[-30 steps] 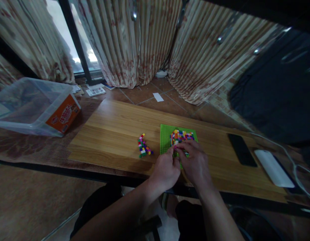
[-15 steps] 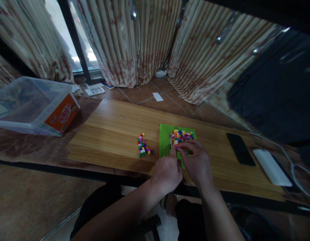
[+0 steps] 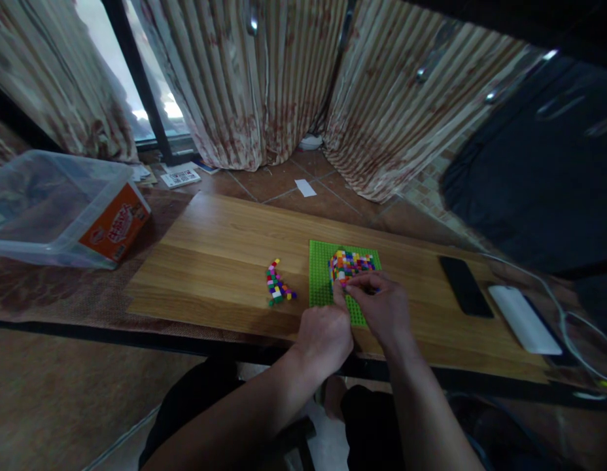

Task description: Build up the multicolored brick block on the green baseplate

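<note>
A block of small multicoloured toy bricks (image 3: pixel 352 263) stands on a green studded baseplate (image 3: pixel 319 275). My left hand (image 3: pixel 326 330) has its index fingertip against the near-left edge of the block. Its other fingers are curled, with nothing visible in them. From the right, my right hand (image 3: pixel 382 304) pinches at that same edge, thumb and index finger together on a small pinkish brick, partly hidden by the fingertips. This hand also covers the block's near-right side. Left of the baseplate, a loose curved group of coloured bricks (image 3: pixel 278 284) lies on the wooden board.
A clear plastic box (image 3: pixel 53 216) with an orange label stands at the far left. On the right of the wooden board (image 3: pixel 210 261) lie a black phone (image 3: pixel 465 286) and a white flat device (image 3: pixel 524 320) beside a white cable (image 3: pixel 543 281). Curtains (image 3: pixel 294 85) hang behind.
The whole view has shifted slightly, so everything sits a little further left. Both hands stay at the near edge of the brick block, with only a slight change in the fingers.
</note>
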{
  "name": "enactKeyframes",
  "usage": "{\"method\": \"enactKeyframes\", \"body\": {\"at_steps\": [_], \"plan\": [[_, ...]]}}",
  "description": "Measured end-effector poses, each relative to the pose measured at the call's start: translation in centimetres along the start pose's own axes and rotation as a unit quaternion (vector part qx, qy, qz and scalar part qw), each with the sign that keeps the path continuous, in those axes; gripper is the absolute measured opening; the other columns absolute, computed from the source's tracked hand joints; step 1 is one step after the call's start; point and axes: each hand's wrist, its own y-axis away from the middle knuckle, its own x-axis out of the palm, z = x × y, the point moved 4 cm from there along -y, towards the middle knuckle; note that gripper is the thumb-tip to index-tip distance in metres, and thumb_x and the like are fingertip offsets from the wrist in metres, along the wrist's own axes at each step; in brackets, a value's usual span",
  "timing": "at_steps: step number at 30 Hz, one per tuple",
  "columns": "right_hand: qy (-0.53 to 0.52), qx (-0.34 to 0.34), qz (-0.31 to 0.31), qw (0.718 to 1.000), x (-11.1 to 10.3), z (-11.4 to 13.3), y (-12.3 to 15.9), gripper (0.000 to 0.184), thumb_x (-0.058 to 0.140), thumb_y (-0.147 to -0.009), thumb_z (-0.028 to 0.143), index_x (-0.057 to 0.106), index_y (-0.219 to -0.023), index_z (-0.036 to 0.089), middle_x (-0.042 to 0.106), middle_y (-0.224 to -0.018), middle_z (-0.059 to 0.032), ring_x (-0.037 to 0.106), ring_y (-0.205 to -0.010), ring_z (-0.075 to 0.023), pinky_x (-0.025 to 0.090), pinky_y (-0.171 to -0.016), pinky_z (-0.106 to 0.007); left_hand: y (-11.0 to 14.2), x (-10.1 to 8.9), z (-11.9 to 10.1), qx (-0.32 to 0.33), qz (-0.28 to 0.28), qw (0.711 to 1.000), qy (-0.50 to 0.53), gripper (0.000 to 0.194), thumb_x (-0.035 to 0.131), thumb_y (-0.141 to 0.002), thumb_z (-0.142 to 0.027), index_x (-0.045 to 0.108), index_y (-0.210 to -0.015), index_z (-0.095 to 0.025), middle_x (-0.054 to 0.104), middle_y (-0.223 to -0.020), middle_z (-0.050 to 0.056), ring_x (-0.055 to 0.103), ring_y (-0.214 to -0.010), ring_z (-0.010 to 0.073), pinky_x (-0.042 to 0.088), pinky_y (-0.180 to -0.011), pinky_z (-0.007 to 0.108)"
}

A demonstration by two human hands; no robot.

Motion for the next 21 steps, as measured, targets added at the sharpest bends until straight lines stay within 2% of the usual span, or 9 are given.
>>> {"method": "enactKeyframes", "body": {"at_steps": [7, 11, 14, 17, 19, 21], "plan": [[0.016, 0.010, 0.005, 1.000, 0.2, 0.2, -0.2, 0.012, 0.064, -0.072, 0.028, 0.069, -0.066, 0.019, 0.065, -0.079, -0.0053, 0.062, -0.076, -0.0203, 0.049, -0.076, -0.038, -0.2, 0.1, 0.3, 0.006, -0.014, 1.000, -0.011, 0.077, 0.039, -0.079, -0.008, 0.015, -0.151, 0.000, 0.072, -0.084, 0.021, 0.071, -0.078, 0.0333, 0.054, -0.068, 0.042], [0.016, -0.002, 0.009, 1.000, -0.1, 0.3, 0.1, 0.016, 0.064, -0.074, 0.033, 0.070, -0.069, 0.019, 0.067, -0.078, -0.0056, 0.062, -0.074, -0.0205, 0.049, -0.073, -0.037, -0.2, 0.1, 1.1, -0.024, -0.015, 0.999, 0.031, 0.065, 0.039, -0.084, -0.015, 0.028, -0.148, -0.003, 0.072, -0.089, 0.021, 0.071, -0.083, 0.0323, 0.054, -0.073, 0.042], [0.013, 0.003, -0.034, 0.999, -1.2, -0.5, -0.5, 0.024, 0.064, -0.078, 0.040, 0.073, -0.081, 0.018, 0.069, -0.082, -0.0068, 0.062, -0.072, -0.0202, 0.050, -0.069, -0.036, -0.3, 0.3, 1.7, -0.049, -0.029, 0.995, 0.084, 0.058, 0.035, -0.091, -0.025, 0.036, -0.144, -0.004, 0.072, -0.094, 0.022, 0.070, -0.086, 0.0331, 0.054, -0.076, 0.044], [0.041, -0.049, -0.087, 0.994, -2.1, -1.4, -2.0, 0.034, 0.058, -0.084, 0.045, 0.072, -0.098, 0.018, 0.068, -0.103, -0.0113, 0.063, -0.092, -0.0243, 0.051, -0.079, -0.039, -0.5, 0.7, 2.0, -0.060, -0.037, 0.991, 0.113, 0.056, 0.036, -0.091, -0.029, 0.038, -0.143, -0.006, 0.072, -0.094, 0.020, 0.070, -0.087, 0.0323, 0.054, -0.077, 0.044], [0.041, -0.078, -0.049, 0.995, -1.6, -2.2, -3.1, 0.041, 0.054, -0.088, 0.048, 0.068, -0.112, 0.018, 0.066, -0.114, -0.0127, 0.060, -0.107, -0.0263, 0.048, -0.090, -0.044, -0.5, 0.9, 1.9, -0.058, -0.040, 0.989, 0.133, 0.056, 0.038, -0.091, -0.029, 0.039, -0.143, -0.009, 0.073, -0.095, 0.018, 0.070, -0.086, 0.0305, 0.054, -0.077, 0.041], [0.030, -0.090, 0.011, 0.995, -0.5, -2.9, -4.0, 0.046, 0.050, -0.090, 0.049, 0.064, -0.119, 0.017, 0.064, -0.121, -0.0138, 0.058, -0.113, -0.0267, 0.045, -0.096, -0.046, -0.6, 1.0, 1.8, -0.059, -0.045, 0.987, 0.143, 0.055, 0.040, -0.091, -0.030, 0.039, -0.142, -0.010, 0.073, -0.097, 0.017, 0.070, -0.088, 0.0293, 0.054, -0.078, 0.039]]}}
